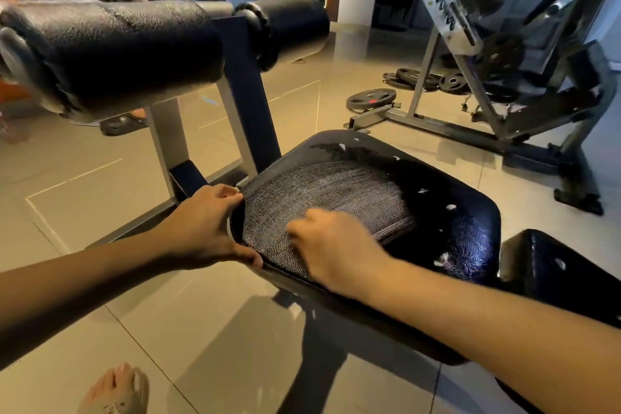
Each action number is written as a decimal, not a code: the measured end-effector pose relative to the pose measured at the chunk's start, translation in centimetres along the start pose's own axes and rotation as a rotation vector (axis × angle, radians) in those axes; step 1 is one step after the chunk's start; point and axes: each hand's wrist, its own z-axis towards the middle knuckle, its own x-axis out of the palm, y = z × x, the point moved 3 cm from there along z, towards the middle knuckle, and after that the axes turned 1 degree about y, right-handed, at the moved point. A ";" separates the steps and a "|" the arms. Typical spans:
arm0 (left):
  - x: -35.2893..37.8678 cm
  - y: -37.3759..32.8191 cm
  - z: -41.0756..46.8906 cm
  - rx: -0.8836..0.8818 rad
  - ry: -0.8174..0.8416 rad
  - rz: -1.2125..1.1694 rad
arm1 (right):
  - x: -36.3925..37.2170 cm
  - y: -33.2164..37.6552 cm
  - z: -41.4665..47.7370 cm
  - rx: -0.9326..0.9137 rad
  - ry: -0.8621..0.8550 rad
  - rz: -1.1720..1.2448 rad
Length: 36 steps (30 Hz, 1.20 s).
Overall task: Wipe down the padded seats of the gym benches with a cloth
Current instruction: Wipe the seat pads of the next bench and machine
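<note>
Mid-wipe on one bench rn. The seat (463,212) sits centre to lower right of the frame, black vinyl, tilted a bit. The grey cloth (336,191) is spread flat over its left half, hem edge visible toward the middle.

Left hand (201,228) is clamped on the seat's left rim, fingers over the top edge and thumb hooked underneath. Imo that's to brace the pad so it doesn't wobble or swivel while the other hand scrubs.

Right hand (332,245) is on top of the cloth near its lower edge, pushing down. It's motion-blurred tho, so I can't tell if the fingers are flat or bunching the fabric. The blur suggests it's sweeping sideways.

The right half of the seat isn't under the cloth and looks shiny, w/ small white nicks (450,207) in the vinyl. Prob worth going easy there so the cloth doesn't snag.

Other stuff: big roller pad (117,54) across the upper left, another black pad (554,265) touching the frame's right edge, weight plates (371,98) on the floor at mid right, and a bare foot (117,390) at bottom left. I'd guess that second pad comes after this one.
</note>
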 end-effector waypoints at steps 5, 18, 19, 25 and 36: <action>0.1 -0.6 0.4 0.097 -0.005 0.111 | -0.1 -6.4 -2.0 0.125 -0.041 -0.083; 0.8 -2.0 -0.3 0.178 -0.082 0.274 | -0.1 -0.5 -2.6 -0.116 0.011 0.045; 0.9 -2.1 -0.4 0.181 -0.078 0.264 | -0.4 -2.3 -2.7 -0.058 -0.009 0.029; 0.7 -2.3 -0.6 0.178 -0.070 0.268 | -1.8 -16.0 -4.3 0.500 -0.002 -0.224; 0.9 -1.9 -0.5 0.179 -0.098 0.300 | -0.2 -4.8 -3.0 0.075 -0.014 -0.052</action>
